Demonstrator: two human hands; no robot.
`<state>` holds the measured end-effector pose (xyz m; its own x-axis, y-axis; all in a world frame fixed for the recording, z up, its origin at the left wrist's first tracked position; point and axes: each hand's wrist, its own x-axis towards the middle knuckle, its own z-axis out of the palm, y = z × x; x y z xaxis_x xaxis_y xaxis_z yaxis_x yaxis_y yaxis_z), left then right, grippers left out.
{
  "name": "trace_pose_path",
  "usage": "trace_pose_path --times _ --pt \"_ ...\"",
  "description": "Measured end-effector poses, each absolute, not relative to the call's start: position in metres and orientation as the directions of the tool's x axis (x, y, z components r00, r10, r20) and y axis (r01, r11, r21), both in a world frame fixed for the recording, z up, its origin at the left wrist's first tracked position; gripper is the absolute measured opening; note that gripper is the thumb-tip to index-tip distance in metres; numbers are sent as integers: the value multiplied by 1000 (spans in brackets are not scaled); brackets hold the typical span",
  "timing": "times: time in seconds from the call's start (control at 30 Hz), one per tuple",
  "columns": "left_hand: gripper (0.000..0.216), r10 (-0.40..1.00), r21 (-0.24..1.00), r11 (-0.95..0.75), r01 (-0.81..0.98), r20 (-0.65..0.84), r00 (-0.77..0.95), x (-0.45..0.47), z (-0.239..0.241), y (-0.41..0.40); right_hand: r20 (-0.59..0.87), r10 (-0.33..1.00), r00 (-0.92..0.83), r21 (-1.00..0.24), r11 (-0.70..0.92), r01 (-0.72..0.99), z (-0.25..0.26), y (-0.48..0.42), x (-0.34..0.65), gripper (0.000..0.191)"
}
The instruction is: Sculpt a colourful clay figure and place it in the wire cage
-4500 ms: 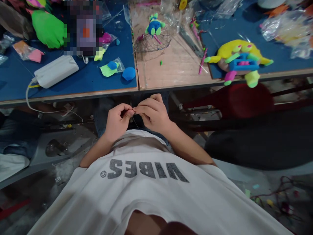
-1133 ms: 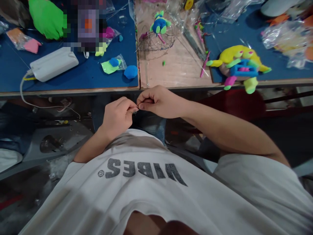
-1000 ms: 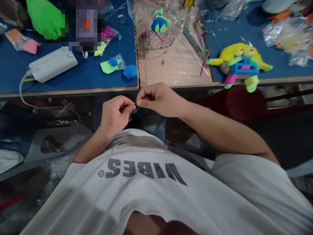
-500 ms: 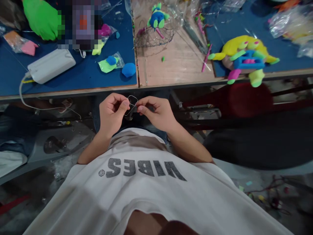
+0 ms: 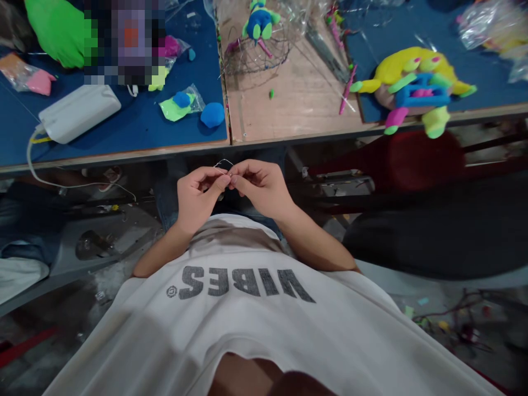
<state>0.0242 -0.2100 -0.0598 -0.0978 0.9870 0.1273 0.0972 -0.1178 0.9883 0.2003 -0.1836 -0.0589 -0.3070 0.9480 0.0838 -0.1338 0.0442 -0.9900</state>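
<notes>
My left hand (image 5: 198,197) and my right hand (image 5: 260,187) meet in my lap, just below the table edge (image 5: 124,155). Both pinch a thin metal wire (image 5: 223,163), which arcs in a small loop above the touching fingertips. The fingers of both hands are curled closed around it. Most of the wire is hidden between the fingers. My white shirt (image 5: 247,308) fills the lower part of the view.
On the blue table top lie a white power bank (image 5: 78,113) with a cable, a blue clay lump (image 5: 212,114) and bagged clay pieces (image 5: 178,104). A wire coil (image 5: 256,52) and a blue-green figure (image 5: 258,22) sit on the wood. A yellow clay figure (image 5: 412,85) lies at right.
My right elbow has come back in against my body. The hands stay together below the table edge, and the wire loop between them has got smaller.
</notes>
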Motion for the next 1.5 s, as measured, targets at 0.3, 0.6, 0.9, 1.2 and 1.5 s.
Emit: trace_pose_path --times 0.3,0.6,0.9,1.2,1.5 --pt "24 979 978 -146 146 165 -122 25 -56 -214 382 894 -233 -919 395 9 -63 -190 201 15" --pt "22 989 985 -144 90 148 -29 20 -57 -212 493 815 -305 -822 551 145 -60 -186 209 12" --pt "23 991 980 111 -163 -96 95 16 -56 -207 562 738 -375 -755 642 132 -80 -179 215 6" --pt "36 885 895 396 -204 -312 345 7 -53 -206 718 671 -187 -608 735 302 -112 -183 211 26" --pt "35 945 992 124 0 -118 305 9 -47 -222 92 987 -134 -987 73 -145 -96 -206 206 40"
